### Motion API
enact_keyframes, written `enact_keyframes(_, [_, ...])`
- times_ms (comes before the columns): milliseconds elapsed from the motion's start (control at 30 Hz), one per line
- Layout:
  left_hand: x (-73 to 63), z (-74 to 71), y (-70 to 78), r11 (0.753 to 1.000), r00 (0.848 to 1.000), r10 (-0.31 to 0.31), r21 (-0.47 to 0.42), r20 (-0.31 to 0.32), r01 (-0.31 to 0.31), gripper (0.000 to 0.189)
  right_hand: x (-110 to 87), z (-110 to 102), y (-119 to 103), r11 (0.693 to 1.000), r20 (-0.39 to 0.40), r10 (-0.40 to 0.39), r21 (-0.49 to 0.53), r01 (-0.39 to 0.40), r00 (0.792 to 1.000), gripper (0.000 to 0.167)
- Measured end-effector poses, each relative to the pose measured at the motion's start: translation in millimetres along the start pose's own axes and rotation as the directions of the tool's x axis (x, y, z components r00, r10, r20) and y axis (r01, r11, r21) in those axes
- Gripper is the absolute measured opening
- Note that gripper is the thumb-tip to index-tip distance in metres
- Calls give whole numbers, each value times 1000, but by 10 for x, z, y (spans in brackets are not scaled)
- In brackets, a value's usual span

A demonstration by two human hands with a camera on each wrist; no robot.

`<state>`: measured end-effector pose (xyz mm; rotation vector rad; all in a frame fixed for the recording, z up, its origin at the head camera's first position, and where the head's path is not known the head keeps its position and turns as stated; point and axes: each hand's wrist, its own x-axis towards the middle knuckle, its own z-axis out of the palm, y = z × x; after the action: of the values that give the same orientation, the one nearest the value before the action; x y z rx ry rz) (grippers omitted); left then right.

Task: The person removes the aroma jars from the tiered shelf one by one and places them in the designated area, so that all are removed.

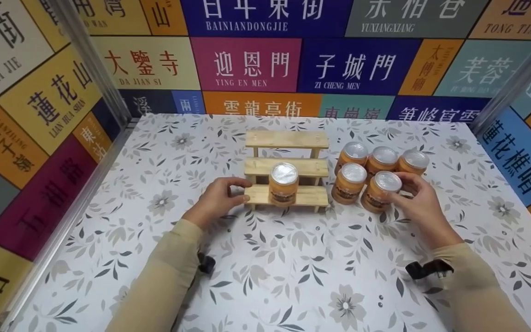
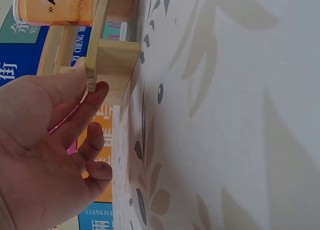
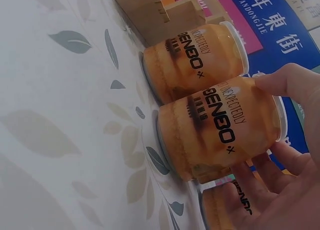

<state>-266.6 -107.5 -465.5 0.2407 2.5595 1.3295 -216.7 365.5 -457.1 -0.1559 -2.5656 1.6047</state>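
Observation:
A three-step wooden rack stands mid-table, with one orange can with a silver lid on its lowest step. My left hand pinches the left end of that step between thumb and fingers, and the left wrist view shows the step's edge in the grip. Right of the rack, my right hand holds the front right can of a cluster, thumb on the near side and fingers behind. In the right wrist view this can leans close to a neighbouring can.
Several more cans stand close together behind and beside the held one, including a back left can and a back right can. The table has a leaf-patterned cover. Colourful lettered panels wall it in at the back and sides.

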Motion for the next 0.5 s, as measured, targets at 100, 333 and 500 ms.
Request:
enact_keyframes(100, [-9, 4, -6, 1000, 1000, 6, -6, -6, -6, 32, 11, -1, -28, 998, -6, -52, -43, 52, 999, 74])
enact_keyframes(333, [-15, 19, 9, 1000, 1000, 29, 5, -12, -29, 32, -31, 74, -141, 983, -118, -176, -77, 168, 977, 70])
enact_keyframes(500, [-7, 26, 7, 1000, 999, 30, 8, -21, -30, 32, -93, 183, -266, 973, -180, -223, -96, 209, 958, 65])
